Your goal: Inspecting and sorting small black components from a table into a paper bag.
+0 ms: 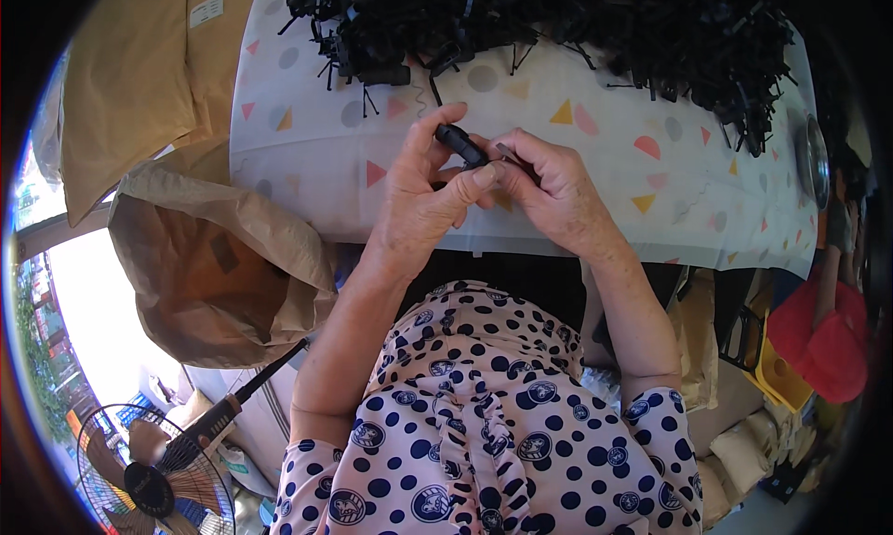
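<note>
Pinched between both sets of fingers right now is one small black plastic clip-like part (pixel 462 145); my left hand (pixel 423 205) has it by the thumb and forefinger, closed tight round the near end, and my right hand (pixel 558 195) is closed on something thin and dark at about 3 o'clock from it, maybe a little metal pin or spring, too small for me to say for sure; both hands sit over the near edge of the white tablecloth with coloured triangles and dots (pixel 651 200).

As for progress, I'd guess this one is mid-assembly, the two bits touching but not obviously seated; at 12 o'clock there's a huge heap of black plastic parts (pixel 595 33) piled along the far side of the table, so plenty left by the look of it; at 9 o'clock a big open brown paper sack (pixel 219 274) stands beside the table; whether finished pieces are in there I can't tell, the inside is just shadow; no sorted finished pile shows anywhere.
</note>
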A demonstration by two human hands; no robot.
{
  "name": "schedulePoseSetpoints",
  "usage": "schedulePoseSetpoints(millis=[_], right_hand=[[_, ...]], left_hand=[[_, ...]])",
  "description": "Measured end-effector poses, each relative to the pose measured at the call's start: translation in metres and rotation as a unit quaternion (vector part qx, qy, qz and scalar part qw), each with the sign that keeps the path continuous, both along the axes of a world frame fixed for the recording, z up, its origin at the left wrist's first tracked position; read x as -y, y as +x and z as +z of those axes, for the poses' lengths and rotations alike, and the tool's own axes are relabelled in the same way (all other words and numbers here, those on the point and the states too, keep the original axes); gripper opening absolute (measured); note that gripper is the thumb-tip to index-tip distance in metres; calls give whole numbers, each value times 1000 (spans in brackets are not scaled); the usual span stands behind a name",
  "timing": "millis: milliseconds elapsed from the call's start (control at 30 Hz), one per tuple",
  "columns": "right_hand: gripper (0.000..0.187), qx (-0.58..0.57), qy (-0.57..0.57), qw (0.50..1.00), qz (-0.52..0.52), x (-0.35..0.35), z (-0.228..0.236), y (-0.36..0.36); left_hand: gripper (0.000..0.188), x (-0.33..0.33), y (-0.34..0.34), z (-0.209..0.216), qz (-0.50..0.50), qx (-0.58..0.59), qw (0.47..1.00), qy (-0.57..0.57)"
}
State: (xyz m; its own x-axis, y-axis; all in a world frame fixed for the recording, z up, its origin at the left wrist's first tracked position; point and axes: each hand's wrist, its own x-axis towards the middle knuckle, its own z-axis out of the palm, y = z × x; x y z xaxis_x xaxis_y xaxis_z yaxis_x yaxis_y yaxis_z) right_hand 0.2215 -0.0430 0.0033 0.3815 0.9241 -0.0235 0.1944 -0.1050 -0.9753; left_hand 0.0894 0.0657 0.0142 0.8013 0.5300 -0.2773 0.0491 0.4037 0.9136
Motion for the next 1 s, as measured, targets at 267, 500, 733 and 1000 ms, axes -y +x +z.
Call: schedulePoseSetpoints(millis=[267,500,733,1000], right_hand=[[13,-1,36,996,-81,3,-4,-22],[18,28,18,999,-38,-4,7,-14],[15,64,12,998,10,-7,4,-12],[13,68,14,997,-38,-6,-3,-15]], left_hand=[[44,-1,-4,-8,42,-11,999,18],[35,1,-1,-4,31,-36,993,107],[33,2,2,-16,-1,-34,957,288],[29,8,10,0,-28,-133,915,379]])
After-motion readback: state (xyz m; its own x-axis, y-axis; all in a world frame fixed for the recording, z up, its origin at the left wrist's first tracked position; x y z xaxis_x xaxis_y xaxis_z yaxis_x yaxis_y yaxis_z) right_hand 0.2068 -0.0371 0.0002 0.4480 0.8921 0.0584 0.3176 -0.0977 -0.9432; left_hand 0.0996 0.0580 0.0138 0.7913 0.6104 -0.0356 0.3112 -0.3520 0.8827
